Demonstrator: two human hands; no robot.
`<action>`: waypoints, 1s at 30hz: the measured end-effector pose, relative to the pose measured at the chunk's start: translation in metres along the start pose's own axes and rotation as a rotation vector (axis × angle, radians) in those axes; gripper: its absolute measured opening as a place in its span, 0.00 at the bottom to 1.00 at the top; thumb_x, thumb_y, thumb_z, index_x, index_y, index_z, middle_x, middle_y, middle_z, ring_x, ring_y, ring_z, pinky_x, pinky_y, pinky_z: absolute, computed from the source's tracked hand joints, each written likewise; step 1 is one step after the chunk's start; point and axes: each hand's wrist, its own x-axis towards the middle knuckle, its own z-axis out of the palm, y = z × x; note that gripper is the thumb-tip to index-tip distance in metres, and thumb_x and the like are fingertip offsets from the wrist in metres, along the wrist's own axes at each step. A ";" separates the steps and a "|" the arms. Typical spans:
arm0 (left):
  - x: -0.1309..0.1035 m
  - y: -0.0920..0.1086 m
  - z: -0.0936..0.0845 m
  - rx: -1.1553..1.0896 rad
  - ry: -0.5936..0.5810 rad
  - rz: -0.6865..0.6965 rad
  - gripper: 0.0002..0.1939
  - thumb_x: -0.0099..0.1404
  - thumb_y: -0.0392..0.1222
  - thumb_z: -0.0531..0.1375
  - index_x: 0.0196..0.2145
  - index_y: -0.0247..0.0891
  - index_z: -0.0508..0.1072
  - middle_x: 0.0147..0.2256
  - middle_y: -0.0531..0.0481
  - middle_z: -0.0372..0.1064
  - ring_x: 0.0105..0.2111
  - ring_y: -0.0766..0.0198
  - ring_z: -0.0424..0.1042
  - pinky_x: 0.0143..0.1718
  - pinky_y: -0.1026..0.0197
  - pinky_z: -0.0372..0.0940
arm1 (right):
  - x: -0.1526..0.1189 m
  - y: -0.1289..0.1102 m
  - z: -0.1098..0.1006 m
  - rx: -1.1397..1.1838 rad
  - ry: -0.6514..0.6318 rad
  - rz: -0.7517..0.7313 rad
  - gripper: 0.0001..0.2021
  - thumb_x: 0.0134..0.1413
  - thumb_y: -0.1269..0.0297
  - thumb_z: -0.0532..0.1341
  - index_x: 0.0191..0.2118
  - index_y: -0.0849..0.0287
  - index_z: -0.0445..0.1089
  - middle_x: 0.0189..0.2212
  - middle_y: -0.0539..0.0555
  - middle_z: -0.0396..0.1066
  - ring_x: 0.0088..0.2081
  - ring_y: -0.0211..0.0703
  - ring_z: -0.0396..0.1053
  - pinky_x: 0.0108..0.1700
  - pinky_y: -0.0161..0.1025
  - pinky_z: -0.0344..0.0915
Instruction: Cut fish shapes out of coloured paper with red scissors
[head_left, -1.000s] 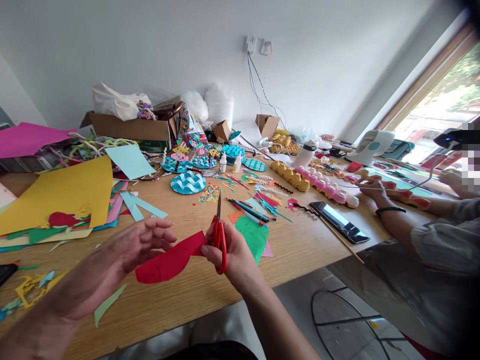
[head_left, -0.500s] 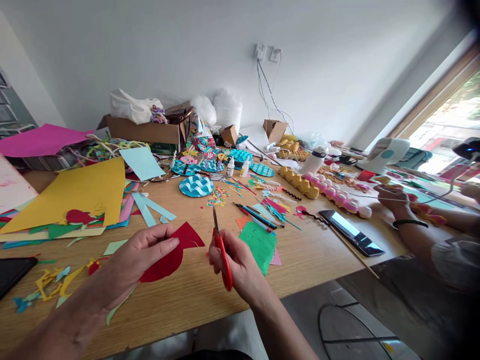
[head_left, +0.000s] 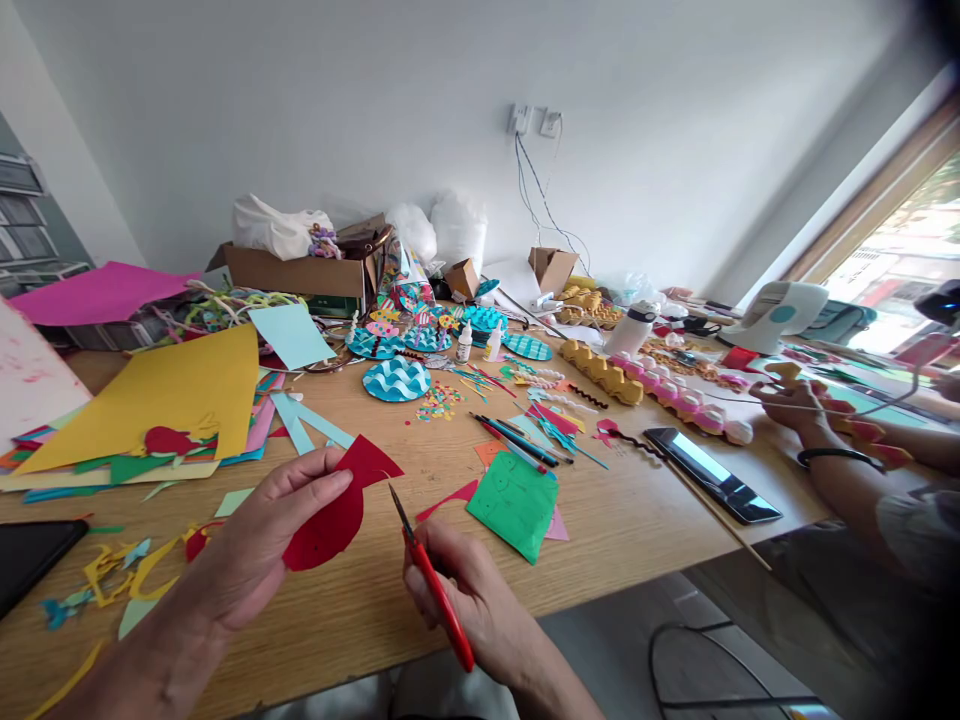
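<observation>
Between the thumb and fingers of my left hand (head_left: 289, 525) is a piece of red paper (head_left: 330, 525) with a rounded body and an angular, tail-like end. A thin sliver curls from its upper right edge. My right hand (head_left: 457, 590) grips red-handled scissors (head_left: 431, 580), their dark blades pointing up and left, just short of the paper. The blades look closed. A thin red paper offcut (head_left: 448, 497) lies on the table behind my right hand. Beside it is a green paper sheet (head_left: 514, 505) with pencil marks.
Coloured sheets (head_left: 150, 390) and scraps (head_left: 112, 575) cover the left side. Pens (head_left: 517, 440), paper confetti (head_left: 440, 402), glue bottles (head_left: 465, 343) and blue wavy discs (head_left: 396, 381) lie ahead. At right are a phone (head_left: 712, 475) and another person's hands (head_left: 799, 410) holding painted egg-carton pieces.
The scissors have moved down and left, toward me, and their tips now point more to the left. The red offcut has come into view on the table. My left hand keeps its hold.
</observation>
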 end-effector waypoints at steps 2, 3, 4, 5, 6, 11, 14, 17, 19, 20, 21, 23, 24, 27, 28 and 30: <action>0.000 -0.001 0.000 -0.009 -0.017 0.006 0.18 0.33 0.42 0.78 0.25 0.43 0.79 0.22 0.61 0.78 0.22 0.72 0.72 0.23 0.74 0.66 | 0.000 0.001 0.001 0.023 0.000 -0.003 0.19 0.59 0.50 0.55 0.23 0.56 0.54 0.18 0.45 0.52 0.22 0.35 0.50 0.23 0.33 0.47; 0.000 -0.001 0.000 -0.007 -0.027 0.008 0.18 0.34 0.42 0.78 0.25 0.43 0.79 0.22 0.61 0.78 0.21 0.72 0.71 0.23 0.74 0.66 | 0.000 0.001 0.001 0.047 -0.001 -0.004 0.18 0.59 0.51 0.55 0.24 0.56 0.54 0.18 0.45 0.52 0.22 0.35 0.50 0.23 0.33 0.47; -0.001 -0.002 0.000 0.000 -0.034 0.009 0.18 0.34 0.42 0.78 0.25 0.42 0.79 0.22 0.60 0.78 0.21 0.72 0.71 0.23 0.74 0.66 | 0.000 0.002 0.002 0.078 -0.005 -0.004 0.17 0.58 0.52 0.55 0.24 0.56 0.54 0.18 0.45 0.53 0.21 0.34 0.50 0.23 0.33 0.47; -0.001 -0.002 0.000 0.014 -0.040 0.008 0.17 0.35 0.42 0.77 0.25 0.42 0.79 0.22 0.60 0.78 0.21 0.71 0.71 0.23 0.74 0.66 | 0.000 0.002 0.002 0.112 -0.008 -0.002 0.16 0.58 0.53 0.55 0.24 0.56 0.54 0.18 0.45 0.53 0.21 0.34 0.51 0.22 0.32 0.48; -0.002 -0.003 0.000 0.031 -0.043 0.005 0.17 0.35 0.42 0.77 0.26 0.42 0.80 0.22 0.59 0.78 0.22 0.71 0.71 0.23 0.74 0.66 | 0.000 0.002 0.002 0.146 -0.013 0.001 0.16 0.58 0.54 0.55 0.24 0.56 0.54 0.18 0.45 0.54 0.21 0.34 0.51 0.22 0.32 0.49; -0.005 -0.007 -0.002 0.093 -0.132 -0.021 0.14 0.43 0.44 0.75 0.30 0.45 0.81 0.27 0.59 0.80 0.26 0.69 0.74 0.27 0.73 0.67 | 0.000 0.003 0.002 0.233 -0.023 0.060 0.14 0.57 0.57 0.56 0.24 0.57 0.56 0.18 0.45 0.57 0.20 0.33 0.56 0.21 0.30 0.53; -0.005 -0.010 -0.001 0.125 -0.198 0.011 0.11 0.47 0.46 0.73 0.31 0.47 0.81 0.29 0.59 0.81 0.29 0.68 0.74 0.30 0.72 0.68 | 0.001 0.004 0.003 0.246 -0.021 0.081 0.14 0.57 0.58 0.56 0.24 0.57 0.57 0.18 0.45 0.57 0.19 0.33 0.56 0.21 0.30 0.53; -0.004 -0.012 -0.001 0.205 -0.233 0.051 0.10 0.51 0.48 0.71 0.33 0.48 0.81 0.26 0.60 0.79 0.27 0.68 0.71 0.30 0.71 0.66 | 0.001 0.006 0.005 0.262 -0.018 0.072 0.15 0.57 0.56 0.56 0.24 0.57 0.57 0.18 0.45 0.57 0.19 0.33 0.56 0.21 0.30 0.53; -0.004 -0.014 -0.001 0.255 -0.251 0.069 0.09 0.54 0.49 0.69 0.34 0.47 0.81 0.26 0.60 0.78 0.27 0.68 0.70 0.30 0.71 0.65 | 0.002 0.006 0.007 0.284 -0.012 0.080 0.17 0.57 0.53 0.56 0.24 0.58 0.57 0.18 0.45 0.57 0.19 0.32 0.56 0.21 0.30 0.54; -0.004 -0.015 -0.001 0.275 -0.258 0.070 0.09 0.55 0.49 0.69 0.34 0.47 0.81 0.27 0.59 0.78 0.29 0.67 0.70 0.30 0.71 0.64 | 0.002 0.007 0.008 0.297 -0.009 0.086 0.18 0.57 0.51 0.57 0.24 0.58 0.57 0.18 0.45 0.57 0.19 0.32 0.56 0.21 0.29 0.54; -0.004 -0.015 -0.001 0.289 -0.259 0.068 0.10 0.55 0.49 0.68 0.35 0.47 0.80 0.29 0.59 0.78 0.30 0.67 0.70 0.31 0.70 0.64 | 0.002 0.007 0.009 0.308 -0.004 0.090 0.19 0.56 0.49 0.57 0.24 0.58 0.58 0.18 0.45 0.57 0.19 0.32 0.56 0.21 0.29 0.54; -0.004 -0.016 0.000 0.307 -0.252 0.056 0.11 0.55 0.49 0.68 0.37 0.47 0.80 0.30 0.58 0.78 0.31 0.66 0.69 0.31 0.70 0.64 | 0.003 0.008 0.011 0.329 0.009 0.097 0.21 0.55 0.46 0.58 0.24 0.58 0.58 0.18 0.45 0.58 0.18 0.32 0.56 0.20 0.29 0.55; -0.004 -0.016 0.001 0.315 -0.249 0.046 0.12 0.55 0.50 0.68 0.38 0.47 0.80 0.29 0.58 0.78 0.30 0.66 0.69 0.31 0.69 0.64 | 0.003 0.009 0.012 0.339 0.016 0.102 0.22 0.53 0.44 0.59 0.24 0.58 0.58 0.17 0.45 0.58 0.18 0.31 0.55 0.20 0.29 0.54; -0.004 -0.016 0.004 0.338 -0.267 0.018 0.15 0.54 0.50 0.68 0.39 0.45 0.79 0.27 0.57 0.76 0.29 0.65 0.68 0.29 0.69 0.63 | 0.003 0.008 0.015 0.360 0.031 0.118 0.23 0.51 0.41 0.60 0.24 0.58 0.58 0.16 0.44 0.57 0.17 0.31 0.54 0.19 0.29 0.53; -0.005 -0.016 0.005 0.343 -0.274 0.008 0.15 0.54 0.51 0.68 0.39 0.44 0.79 0.27 0.57 0.76 0.29 0.65 0.69 0.29 0.68 0.63 | 0.003 0.008 0.016 0.366 0.033 0.122 0.24 0.50 0.41 0.60 0.24 0.58 0.59 0.16 0.44 0.57 0.17 0.31 0.54 0.18 0.29 0.52; -0.006 -0.015 0.008 0.345 -0.274 -0.007 0.15 0.52 0.51 0.68 0.36 0.43 0.79 0.28 0.56 0.76 0.29 0.64 0.69 0.30 0.67 0.64 | 0.002 0.008 0.017 0.378 0.039 0.132 0.24 0.50 0.41 0.60 0.23 0.58 0.58 0.16 0.44 0.58 0.16 0.30 0.55 0.18 0.29 0.52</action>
